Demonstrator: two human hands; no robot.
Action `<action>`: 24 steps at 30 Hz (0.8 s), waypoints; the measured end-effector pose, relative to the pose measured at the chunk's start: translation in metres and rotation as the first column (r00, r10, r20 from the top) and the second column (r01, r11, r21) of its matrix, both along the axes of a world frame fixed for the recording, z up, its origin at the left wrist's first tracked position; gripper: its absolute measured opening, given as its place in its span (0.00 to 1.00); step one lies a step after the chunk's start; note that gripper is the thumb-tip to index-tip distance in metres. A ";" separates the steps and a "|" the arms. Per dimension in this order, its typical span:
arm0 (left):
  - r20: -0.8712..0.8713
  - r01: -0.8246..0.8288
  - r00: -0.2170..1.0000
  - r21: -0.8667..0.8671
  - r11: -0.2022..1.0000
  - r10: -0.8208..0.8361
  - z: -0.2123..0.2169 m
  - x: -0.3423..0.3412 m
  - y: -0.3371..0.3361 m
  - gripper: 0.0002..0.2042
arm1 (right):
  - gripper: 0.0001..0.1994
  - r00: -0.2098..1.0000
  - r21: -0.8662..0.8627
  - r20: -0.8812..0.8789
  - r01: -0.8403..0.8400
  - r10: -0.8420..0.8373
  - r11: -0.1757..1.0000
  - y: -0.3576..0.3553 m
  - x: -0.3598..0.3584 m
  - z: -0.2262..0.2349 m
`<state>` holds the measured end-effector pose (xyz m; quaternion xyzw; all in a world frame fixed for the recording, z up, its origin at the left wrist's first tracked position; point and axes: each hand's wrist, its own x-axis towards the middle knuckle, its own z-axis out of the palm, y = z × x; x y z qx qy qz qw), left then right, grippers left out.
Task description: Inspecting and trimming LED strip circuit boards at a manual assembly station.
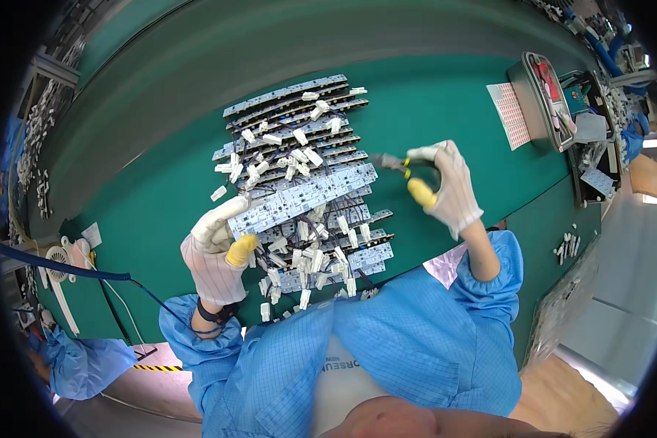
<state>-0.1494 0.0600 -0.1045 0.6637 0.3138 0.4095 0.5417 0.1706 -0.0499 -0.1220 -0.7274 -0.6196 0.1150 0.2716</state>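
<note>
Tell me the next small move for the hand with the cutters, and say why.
Probably bring the right hand and its small cutters down and left to the white circuit strip. The left hand holds that strip by its near end, lifted over the pile of strips, while the cutter tip hangs just off its far end, not touching it.

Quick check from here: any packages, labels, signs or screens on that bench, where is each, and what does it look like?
Sheet of small labels: flat on the green mat at upper right, white with a red grid of rows.
Grey tray: just right of the sheet, oblong, holding a red-and-white flat item.
Clear plastic bag: at the bench's right edge, crinkled, contents unclear.
No screens or signs visible.
</note>
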 end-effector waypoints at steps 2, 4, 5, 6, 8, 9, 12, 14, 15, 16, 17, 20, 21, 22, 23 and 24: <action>-0.113 -0.013 0.993 0.088 0.996 0.023 -0.002 -0.004 0.000 0.23 | 0.24 0.998 -0.051 0.041 0.044 -0.042 0.998 -0.004 -0.019 0.015; -0.055 -0.002 0.998 0.047 0.999 0.004 -0.008 -0.005 -0.003 0.23 | 0.26 0.993 -0.047 0.119 0.025 -0.019 0.999 -0.008 -0.026 0.016; 0.009 0.004 1.000 0.002 1.000 -0.004 -0.009 -0.005 -0.003 0.23 | 0.26 0.993 -0.045 0.118 0.032 -0.026 0.998 -0.009 -0.027 0.015; 0.008 0.011 1.000 0.004 1.000 -0.011 -0.009 -0.005 -0.003 0.23 | 0.27 0.991 -0.018 0.133 0.023 -0.020 1.000 -0.009 -0.028 0.015; -0.014 0.022 1.000 -0.008 1.000 -0.022 -0.009 -0.006 -0.003 0.23 | 0.28 0.989 0.007 0.149 0.015 -0.016 1.000 -0.009 -0.029 0.014; -0.015 0.024 1.000 -0.009 1.000 -0.024 -0.010 -0.006 -0.003 0.23 | 0.28 0.988 -0.007 0.155 0.023 -0.021 1.000 -0.010 -0.029 0.014; -0.011 0.018 1.000 0.017 1.000 -0.018 -0.011 -0.007 -0.003 0.22 | 0.29 0.984 -0.029 0.173 0.042 -0.036 0.999 -0.011 -0.030 0.015; -0.015 0.017 1.000 0.015 1.000 -0.017 -0.011 -0.007 -0.004 0.22 | 0.30 0.982 -0.036 0.184 0.052 -0.044 0.998 -0.012 -0.031 0.015; -0.017 0.018 1.000 0.014 1.000 -0.017 -0.011 -0.007 -0.004 0.22 | 0.30 0.980 -0.031 0.192 0.054 -0.047 0.998 -0.012 -0.032 0.015; -0.019 0.016 1.000 0.021 1.000 -0.016 -0.011 -0.007 -0.004 0.22 | 0.30 0.979 -0.025 0.199 0.056 -0.050 0.998 -0.012 -0.032 0.015; -0.020 0.016 1.000 0.027 1.000 -0.015 -0.012 -0.008 -0.004 0.22 | 0.30 0.979 -0.027 0.199 0.057 -0.050 0.998 -0.012 -0.032 0.015; -0.017 0.013 1.000 0.067 0.998 -0.012 -0.014 -0.007 -0.003 0.22 | 0.30 0.979 -0.027 0.196 0.059 -0.052 0.998 -0.013 -0.033 0.015; -0.017 0.012 1.000 0.066 0.998 -0.011 -0.014 -0.007 -0.004 0.22 | 0.30 0.979 -0.016 0.196 0.059 -0.055 0.998 -0.013 -0.033 0.015; 0.002 0.021 1.000 0.033 0.999 -0.021 -0.014 -0.007 -0.004 0.22 | 0.30 0.979 -0.005 0.197 0.059 -0.057 0.998 -0.013 -0.034 0.015; 0.020 0.028 0.999 -0.001 1.000 -0.028 -0.014 -0.007 -0.004 0.22 | 0.30 0.979 -0.007 0.195 0.057 -0.055 0.998 -0.013 -0.033 0.015; 0.019 0.026 0.999 -0.003 1.000 -0.026 -0.013 -0.007 -0.003 0.22 | 0.30 0.980 0.005 0.188 0.057 -0.057 0.998 -0.012 -0.033 0.014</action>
